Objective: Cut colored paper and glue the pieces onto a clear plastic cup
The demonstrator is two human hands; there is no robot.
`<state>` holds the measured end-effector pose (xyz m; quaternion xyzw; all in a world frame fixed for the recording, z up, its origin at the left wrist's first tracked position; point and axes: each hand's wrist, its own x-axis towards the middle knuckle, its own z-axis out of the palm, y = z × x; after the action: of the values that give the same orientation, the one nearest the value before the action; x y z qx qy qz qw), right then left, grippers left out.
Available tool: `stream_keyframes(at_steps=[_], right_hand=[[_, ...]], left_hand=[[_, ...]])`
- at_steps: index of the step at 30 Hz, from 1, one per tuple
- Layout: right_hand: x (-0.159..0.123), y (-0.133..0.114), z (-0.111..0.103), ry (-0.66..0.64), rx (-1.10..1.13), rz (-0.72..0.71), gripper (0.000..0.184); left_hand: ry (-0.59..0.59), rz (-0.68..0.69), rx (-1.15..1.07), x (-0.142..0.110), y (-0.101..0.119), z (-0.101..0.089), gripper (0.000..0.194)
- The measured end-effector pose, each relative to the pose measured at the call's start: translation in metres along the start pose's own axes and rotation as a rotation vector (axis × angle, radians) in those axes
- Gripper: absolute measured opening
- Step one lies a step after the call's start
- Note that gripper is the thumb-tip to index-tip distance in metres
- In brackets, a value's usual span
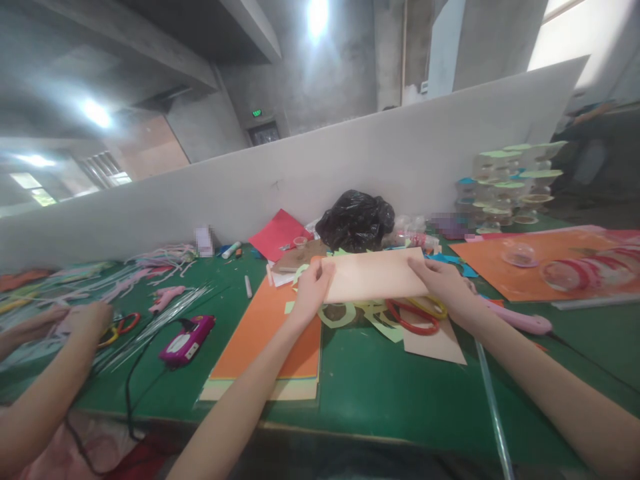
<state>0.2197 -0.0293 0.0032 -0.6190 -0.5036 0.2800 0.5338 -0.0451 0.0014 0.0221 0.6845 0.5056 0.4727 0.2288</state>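
A long white partition (250, 193) stands beyond the grip, and in front of it the green table (380, 407) spreads beneath both forearms. To the right of the grip lies a broad orange sheet (495, 273); to its left, running towards the person, a stack of orange paper (270, 337) sits over paler sheets. A black plastic bag (355, 220) is bunched just past the grip.

The pale sheet (373, 277) is stretched between the hands, above the cuttings. The left hand (313, 287) pinches its left end, and the right hand (445, 283) pinches the right end near the upper corner. To handle it well, both pinches would best stay light and level, with just enough pull to keep the paper flat; squeezing harder could crease the ends, and keeping its lower edge above the scissors would avoid snagging.

Under the right side of the grip are red scissor handles (417, 329), with a yellow loop beside them. A pink glue gun (525, 321) lies beyond the right wrist. Left of the left forearm is a magenta box (187, 341), near a co-worker's hand (93, 320). Its white label (180, 343) is too blurred to read, as is the green lit sign (257, 113) far behind. No brand is legible.
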Motion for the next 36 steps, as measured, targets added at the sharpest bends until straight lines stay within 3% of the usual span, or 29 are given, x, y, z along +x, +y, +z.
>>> stream_keyframes(at_steps=[3, 10, 15, 19, 26, 36], right_hand=[[0.0, -0.003, 0.0, -0.002, -0.008, 0.072, 0.041], [0.0, -0.001, -0.002, 0.052, -0.163, -0.042, 0.043], [-0.005, -0.001, -0.003, 0.093, -0.338, -0.133, 0.043], [-0.009, -0.005, -0.002, 0.147, -0.456, -0.195, 0.041], [-0.013, -0.005, 0.0, 0.152, -0.436, -0.237, 0.042], [-0.009, -0.002, 0.0, 0.107, -0.348, -0.14, 0.046]], left_hand=[[-0.013, 0.026, 0.017, 0.001, -0.002, 0.002, 0.036], [-0.075, 0.043, -0.012, -0.001, -0.002, 0.005, 0.032], [-0.186, -0.117, -0.184, -0.003, 0.0, 0.002, 0.029], [-0.166, -0.204, -0.222, -0.003, 0.0, 0.004, 0.025], [0.003, -0.061, 0.108, -0.009, 0.0, 0.015, 0.023], [-0.01, -0.012, 0.355, -0.013, 0.007, 0.015, 0.022]])
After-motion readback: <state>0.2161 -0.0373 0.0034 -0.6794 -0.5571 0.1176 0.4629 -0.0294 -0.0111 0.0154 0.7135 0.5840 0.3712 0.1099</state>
